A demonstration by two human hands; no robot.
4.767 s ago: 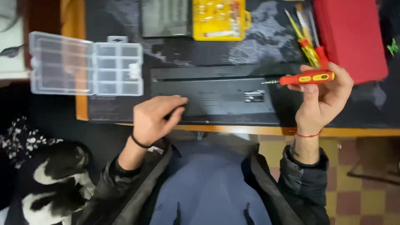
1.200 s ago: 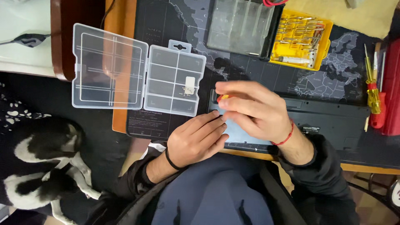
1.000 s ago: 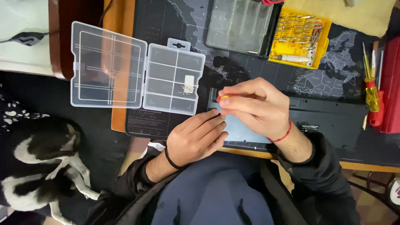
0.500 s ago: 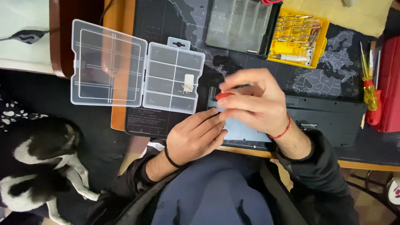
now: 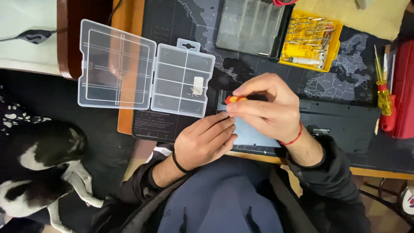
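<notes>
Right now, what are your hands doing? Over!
Right hand pinching a red-and-yellow screwdriver, tip hidden. Left hand flat on the black laptop, steadying. Open clear organizer box just beside; nothing in the way. Over.

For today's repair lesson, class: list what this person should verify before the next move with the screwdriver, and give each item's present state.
1. Right hand has a firm grip on the orange screwdriver: ok.
2. Left hand steadies the dark device at the desk edge: ok.
3. Screwdriver tip seated in a screw: cannot tell, fingers hide it.
4. Clear compartment box open and close by: ok.
5. Yellow bit tray within reach: ok.
6. Black and white animal off the desk: ok.
</notes>
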